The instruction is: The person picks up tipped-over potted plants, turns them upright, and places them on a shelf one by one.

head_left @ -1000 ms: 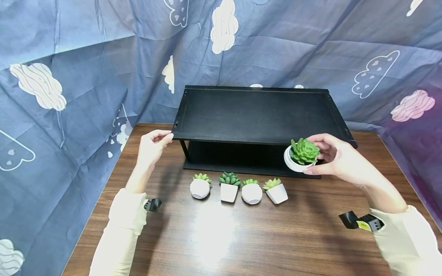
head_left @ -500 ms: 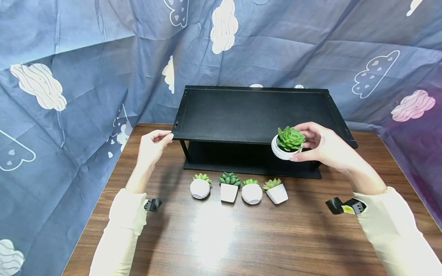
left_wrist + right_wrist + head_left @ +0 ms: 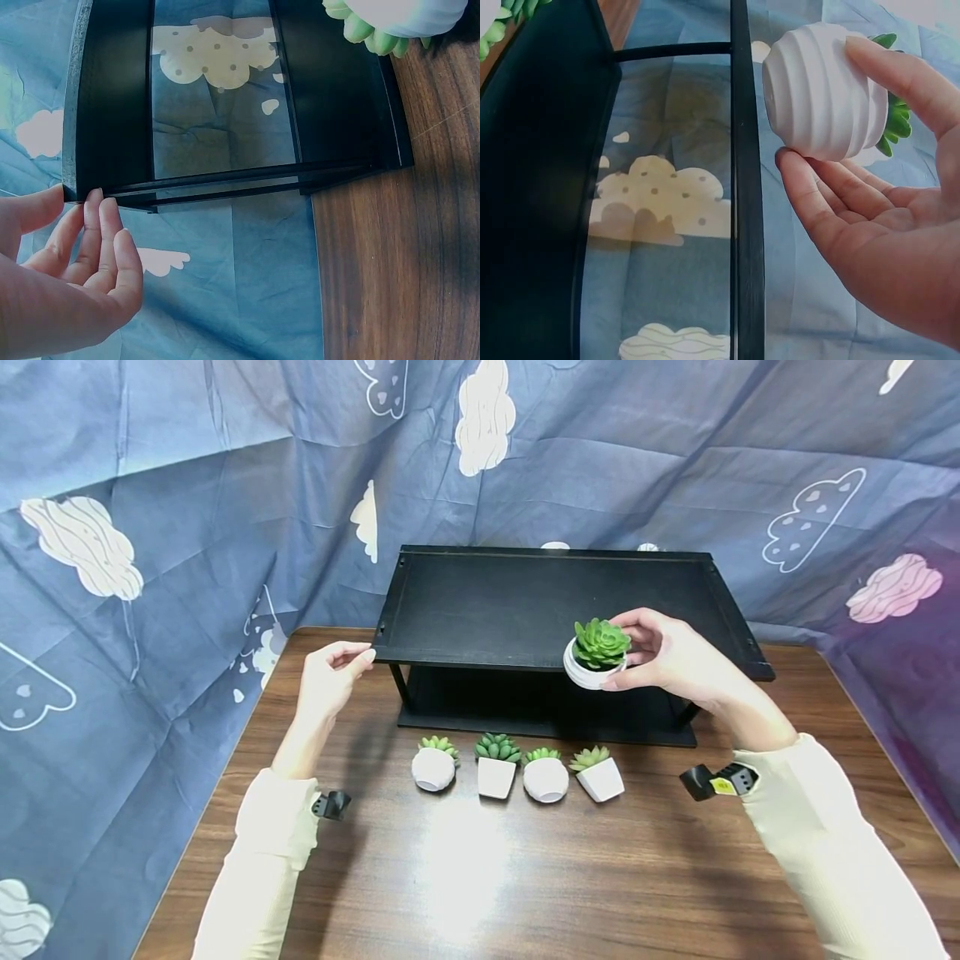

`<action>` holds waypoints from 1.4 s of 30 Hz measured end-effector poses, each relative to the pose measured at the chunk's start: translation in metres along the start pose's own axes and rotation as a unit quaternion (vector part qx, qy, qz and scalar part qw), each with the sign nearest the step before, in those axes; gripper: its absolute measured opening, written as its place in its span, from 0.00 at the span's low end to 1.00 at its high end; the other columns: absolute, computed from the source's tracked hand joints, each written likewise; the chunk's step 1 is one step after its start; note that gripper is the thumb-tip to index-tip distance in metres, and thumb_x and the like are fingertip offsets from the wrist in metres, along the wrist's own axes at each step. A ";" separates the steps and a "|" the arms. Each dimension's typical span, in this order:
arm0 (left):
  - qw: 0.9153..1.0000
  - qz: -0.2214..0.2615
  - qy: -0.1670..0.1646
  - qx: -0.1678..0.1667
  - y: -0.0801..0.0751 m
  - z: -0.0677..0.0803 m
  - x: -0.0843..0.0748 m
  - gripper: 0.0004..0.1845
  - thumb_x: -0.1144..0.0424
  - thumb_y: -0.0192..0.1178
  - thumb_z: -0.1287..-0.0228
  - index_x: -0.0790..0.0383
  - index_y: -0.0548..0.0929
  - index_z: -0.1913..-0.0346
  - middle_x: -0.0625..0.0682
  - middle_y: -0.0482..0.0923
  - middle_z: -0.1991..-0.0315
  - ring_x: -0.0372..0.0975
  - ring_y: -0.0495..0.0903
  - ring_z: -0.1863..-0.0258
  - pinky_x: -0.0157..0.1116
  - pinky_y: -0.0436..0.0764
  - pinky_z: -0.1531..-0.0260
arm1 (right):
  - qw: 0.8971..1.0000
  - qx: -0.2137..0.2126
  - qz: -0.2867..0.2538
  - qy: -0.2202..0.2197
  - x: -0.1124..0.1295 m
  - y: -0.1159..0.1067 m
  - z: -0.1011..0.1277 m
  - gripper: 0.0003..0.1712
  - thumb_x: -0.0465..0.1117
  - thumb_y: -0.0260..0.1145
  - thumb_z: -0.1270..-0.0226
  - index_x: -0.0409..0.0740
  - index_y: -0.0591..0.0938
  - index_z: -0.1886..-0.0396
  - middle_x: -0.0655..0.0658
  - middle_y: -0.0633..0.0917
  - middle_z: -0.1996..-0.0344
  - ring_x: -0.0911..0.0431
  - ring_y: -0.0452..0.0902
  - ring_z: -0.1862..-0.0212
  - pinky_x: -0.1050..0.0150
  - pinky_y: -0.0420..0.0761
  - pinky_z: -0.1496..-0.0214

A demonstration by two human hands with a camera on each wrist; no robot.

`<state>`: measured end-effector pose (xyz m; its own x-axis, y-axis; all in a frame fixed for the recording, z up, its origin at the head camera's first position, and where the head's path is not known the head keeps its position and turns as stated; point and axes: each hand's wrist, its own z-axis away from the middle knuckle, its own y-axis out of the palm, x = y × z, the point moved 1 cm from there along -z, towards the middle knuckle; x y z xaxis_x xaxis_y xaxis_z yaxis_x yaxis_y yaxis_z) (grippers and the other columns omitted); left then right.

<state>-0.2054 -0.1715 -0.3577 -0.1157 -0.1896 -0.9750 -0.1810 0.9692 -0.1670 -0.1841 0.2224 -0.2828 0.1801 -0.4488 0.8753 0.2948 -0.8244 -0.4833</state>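
Observation:
My right hand (image 3: 667, 653) grips a succulent in a white ribbed pot (image 3: 821, 94), thumb on one side and fingers on the other. In the head view this potted succulent (image 3: 597, 652) overlaps the front edge of a black two-tier shelf (image 3: 540, 606). The right wrist view shows the pot beside the top board, raised off it. At the shelf's front left corner, my left hand (image 3: 330, 681) pinches the top board's edge between thumb and fingertips. The left wrist view shows those fingers (image 3: 109, 232) at the board's corner.
Several small succulents stand in a row before the shelf: a round white pot (image 3: 433, 769), a square pot (image 3: 497, 777), another round pot (image 3: 546, 779) and a tilted square pot (image 3: 602, 779). They sit on a wooden table (image 3: 570, 877). A blue cloud-print cloth (image 3: 600, 468) hangs behind.
My right hand has carried the potted succulent leftward and farther back, from the shelf's right end to nearer the middle of its front edge. The left hand stays at the corner.

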 end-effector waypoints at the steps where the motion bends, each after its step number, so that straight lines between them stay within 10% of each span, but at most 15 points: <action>1: 1.000 -0.001 0.000 0.000 0.000 0.000 0.000 0.13 0.71 0.61 0.42 0.79 0.79 0.57 0.50 0.82 0.71 0.28 0.78 0.75 0.27 0.75 0.67 | 1.000 -0.002 -0.001 0.002 0.002 0.001 -0.002 0.37 0.28 0.74 0.59 0.34 0.68 0.46 0.52 0.82 0.60 0.59 0.78 0.62 0.71 0.76 0.59; 42: 1.000 0.001 0.004 0.000 0.000 0.002 -0.003 0.12 0.72 0.60 0.42 0.79 0.79 0.58 0.53 0.82 0.70 0.29 0.78 0.76 0.24 0.74 0.66 | 0.999 0.030 -0.018 -0.021 0.036 0.056 -0.086 0.34 0.28 0.73 0.59 0.34 0.70 0.49 0.40 0.82 0.62 0.54 0.76 0.61 0.65 0.73 0.58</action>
<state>-0.2035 -0.1705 -0.3551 -0.1229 -0.1897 -0.9741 -0.1810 0.9694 -0.1659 -0.2421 0.1302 -0.2775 0.2067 -0.4042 0.8910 0.3575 -0.8165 -0.4533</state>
